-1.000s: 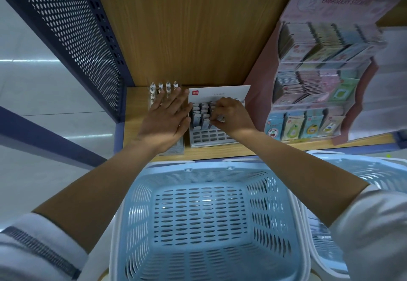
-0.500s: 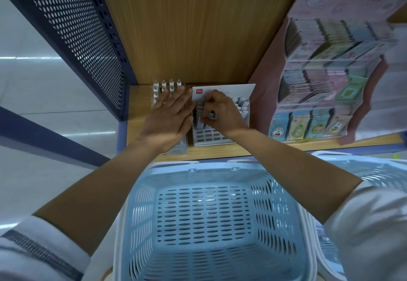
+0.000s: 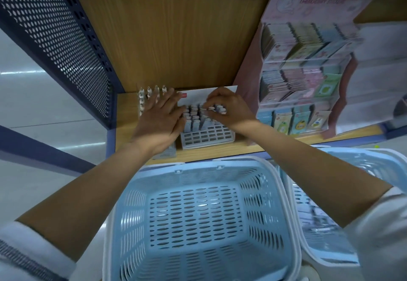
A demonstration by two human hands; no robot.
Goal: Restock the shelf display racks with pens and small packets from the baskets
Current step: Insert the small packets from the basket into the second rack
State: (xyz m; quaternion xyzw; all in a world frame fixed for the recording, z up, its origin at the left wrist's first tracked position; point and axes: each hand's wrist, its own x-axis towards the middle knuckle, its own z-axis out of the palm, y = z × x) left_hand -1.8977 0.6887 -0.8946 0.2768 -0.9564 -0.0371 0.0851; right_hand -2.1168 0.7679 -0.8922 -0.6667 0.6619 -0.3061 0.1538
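Observation:
A white grid pen rack (image 3: 207,136) stands on the wooden shelf, its back rows filled with grey-capped pens (image 3: 193,119). My right hand (image 3: 230,110) hovers over those rows, fingers curled down and pinching a pen top near the back. My left hand (image 3: 160,120) lies flat with straight fingers along the rack's left side, covering most of a second pen rack (image 3: 152,92) whose white pen tips show beyond my fingertips. A light blue basket (image 3: 123,225) below the shelf holds nothing.
A pink tiered display (image 3: 248,60) full of small packets stands to the right on the shelf. A second blue basket (image 3: 286,192) sits at the right, its contents blurred. A perforated blue side panel (image 3: 66,38) bounds the shelf on the left.
My right hand went left along the pen rows, then back toward the middle of the back rows. My left hand has stayed flat beside the rack.

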